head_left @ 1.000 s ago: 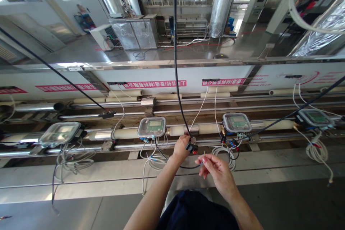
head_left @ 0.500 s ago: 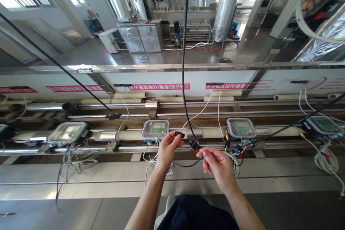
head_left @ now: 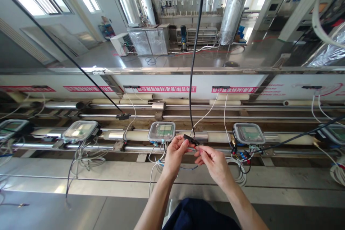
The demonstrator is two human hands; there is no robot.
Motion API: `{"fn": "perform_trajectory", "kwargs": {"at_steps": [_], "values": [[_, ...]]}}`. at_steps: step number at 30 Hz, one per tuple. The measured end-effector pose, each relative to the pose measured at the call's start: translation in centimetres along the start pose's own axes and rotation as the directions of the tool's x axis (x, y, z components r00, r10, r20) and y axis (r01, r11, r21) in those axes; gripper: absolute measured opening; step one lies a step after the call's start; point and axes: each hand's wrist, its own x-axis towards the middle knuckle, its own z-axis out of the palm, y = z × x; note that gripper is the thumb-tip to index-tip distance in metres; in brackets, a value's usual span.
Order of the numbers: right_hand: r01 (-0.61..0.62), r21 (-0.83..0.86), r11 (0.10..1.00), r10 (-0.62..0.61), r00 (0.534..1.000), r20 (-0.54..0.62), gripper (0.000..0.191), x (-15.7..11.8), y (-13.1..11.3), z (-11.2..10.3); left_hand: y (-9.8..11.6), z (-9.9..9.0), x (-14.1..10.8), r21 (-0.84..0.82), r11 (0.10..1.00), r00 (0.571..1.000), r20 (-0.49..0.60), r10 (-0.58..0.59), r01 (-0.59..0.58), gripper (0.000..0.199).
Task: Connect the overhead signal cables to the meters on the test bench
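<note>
A black connector block (head_left: 190,139) at the lower end of a hanging black cable (head_left: 192,75) sits between the fingers of my left hand (head_left: 175,154). Just right of it, my right hand (head_left: 212,161) has thumb and forefinger pinched at the block's lower right end; what is between these fingertips is too small to make out. Both hands nearly touch. Behind them runs a cream pipe (head_left: 219,137). A clear-lidded box with a green circuit board (head_left: 162,131) sits left of the hands, and a similar box (head_left: 249,133) is to the right.
Coiled white cables (head_left: 239,176) hang below the right box, more (head_left: 88,158) at the left. Steel rails (head_left: 91,147) run across behind a metal ledge (head_left: 113,170). Another black cable (head_left: 72,59) slants down at the left. Beyond the window stand metal tanks (head_left: 234,16).
My hands have come together, and my left hand now holds the block at the cable's end. The right hand has moved in beside it. The view has shifted left and up.
</note>
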Motion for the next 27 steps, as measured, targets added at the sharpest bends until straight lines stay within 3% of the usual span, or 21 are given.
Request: {"fn": "perform_trajectory", "kwargs": {"at_steps": [13, 18, 21, 27], "values": [[0.05, -0.006, 0.999, -0.05, 0.999, -0.005, 0.029, -0.3, -0.8, 0.0, -0.8, -1.0, 0.3, -0.229, 0.972, 0.994, 0.104, -0.024, 0.047, 0.032], [0.051, -0.038, 0.998, -0.054, 0.995, -0.083, 0.027, -0.3, -1.5, 0.4, -1.4, -1.3, 0.4, -0.261, 0.963, 0.991, 0.133, -0.027, 0.061, 0.031], [0.047, -0.107, 0.993, -0.063, 0.987, -0.145, 0.025, -0.2, -1.6, 0.4, -1.6, -1.0, 0.4, -0.2, 0.979, 0.993, 0.116, -0.011, 0.035, 0.03], [0.093, -0.236, 0.967, -0.158, 0.949, -0.272, 0.018, 0.1, -1.4, 0.6, -1.3, 0.7, 0.0, 0.156, 0.986, 0.999, 0.008, 0.051, -0.051, 0.029]]}}
